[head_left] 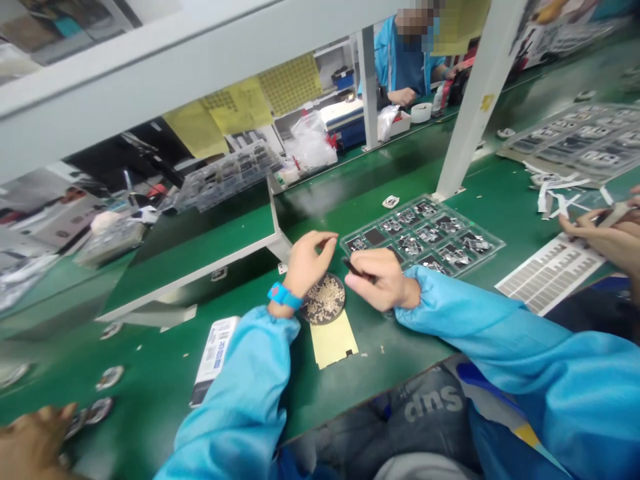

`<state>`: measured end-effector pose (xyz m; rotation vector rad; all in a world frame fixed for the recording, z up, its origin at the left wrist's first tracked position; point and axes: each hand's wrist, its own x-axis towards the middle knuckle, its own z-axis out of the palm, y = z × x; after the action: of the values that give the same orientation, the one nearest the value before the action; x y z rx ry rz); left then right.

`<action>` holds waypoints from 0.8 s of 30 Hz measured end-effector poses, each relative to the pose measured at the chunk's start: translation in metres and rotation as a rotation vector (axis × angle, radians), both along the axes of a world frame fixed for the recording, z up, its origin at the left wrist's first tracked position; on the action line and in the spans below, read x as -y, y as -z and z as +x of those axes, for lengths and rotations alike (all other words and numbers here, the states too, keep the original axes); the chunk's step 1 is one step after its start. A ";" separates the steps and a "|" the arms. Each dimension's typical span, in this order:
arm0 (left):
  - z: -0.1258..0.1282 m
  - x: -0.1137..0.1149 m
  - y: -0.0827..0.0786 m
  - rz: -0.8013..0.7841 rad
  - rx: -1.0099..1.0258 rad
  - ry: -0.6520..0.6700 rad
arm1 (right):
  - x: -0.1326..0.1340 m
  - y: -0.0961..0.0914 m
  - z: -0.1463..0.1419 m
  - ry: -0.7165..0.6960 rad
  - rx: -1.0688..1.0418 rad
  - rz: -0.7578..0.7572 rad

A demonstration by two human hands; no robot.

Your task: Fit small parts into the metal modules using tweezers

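Green bench (150, 373), clear tray (423, 235), black tweezers (356, 268)

The left hand (309, 263) is raised with fingers loosely curled, while the right hand (381, 280) pinches, fingers closed.

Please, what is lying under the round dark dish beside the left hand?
A yellow sheet sticks out from under the round dark dish, on the green mat. The part of the sheet beneath the dish is covered and cannot be seen.
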<state>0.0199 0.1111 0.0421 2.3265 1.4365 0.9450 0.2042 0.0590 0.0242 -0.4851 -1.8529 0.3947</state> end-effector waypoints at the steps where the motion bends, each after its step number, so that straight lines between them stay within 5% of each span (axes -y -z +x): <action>1: 0.017 -0.020 -0.004 -0.006 -0.024 0.037 | 0.002 0.002 0.000 -0.043 0.014 0.028; 7: 0.124 -0.134 0.017 -0.190 -0.219 0.081 | 0.001 0.018 -0.005 -0.161 0.167 -0.005; 12: 0.163 -0.175 0.040 -0.270 -0.232 -0.011 | -0.008 0.023 -0.003 -0.121 0.175 -0.096; 19: 0.121 -0.169 0.023 -0.340 -0.109 -0.041 | -0.014 0.020 -0.005 -0.122 0.044 -0.420; 24: 0.038 -0.099 0.008 -0.470 0.170 -0.100 | -0.015 0.021 -0.017 -0.295 -0.171 -0.823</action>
<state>0.0578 0.2104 0.0342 1.8083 1.5198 0.7117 0.1872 0.0738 0.0028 -0.6938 -1.5370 1.3778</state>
